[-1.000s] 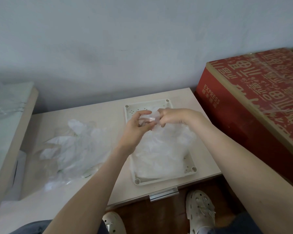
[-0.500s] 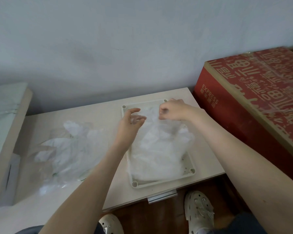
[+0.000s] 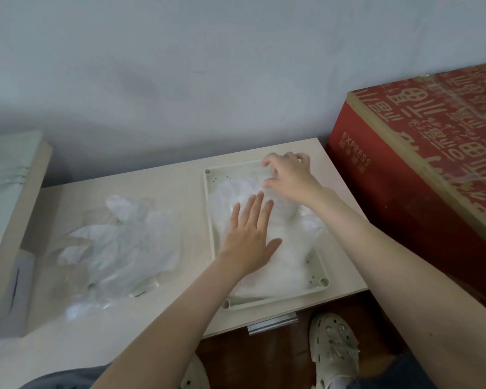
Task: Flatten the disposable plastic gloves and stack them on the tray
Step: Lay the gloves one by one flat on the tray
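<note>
Gloves [image 3: 281,270] — left grip [image 3: 249,237] flat atop

Left hand [image 3: 249,240] flat on glove stack [image 3: 289,256] in tray [image 3: 208,209]; right hand [image 3: 289,178] at its far end; loose gloves [image 3: 124,242] alongside

Bare forearms [image 3: 180,318], dark blue-grey trousers [image 3: 62,379], and chunky cream clogs [image 3: 334,352] with holes punched all over the tops.

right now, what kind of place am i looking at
Most likely a room in a home: a pale wooden table against a plain painted wall, a red EXPRESS shipping carton beside it, and dark wood floor underfoot.
</note>
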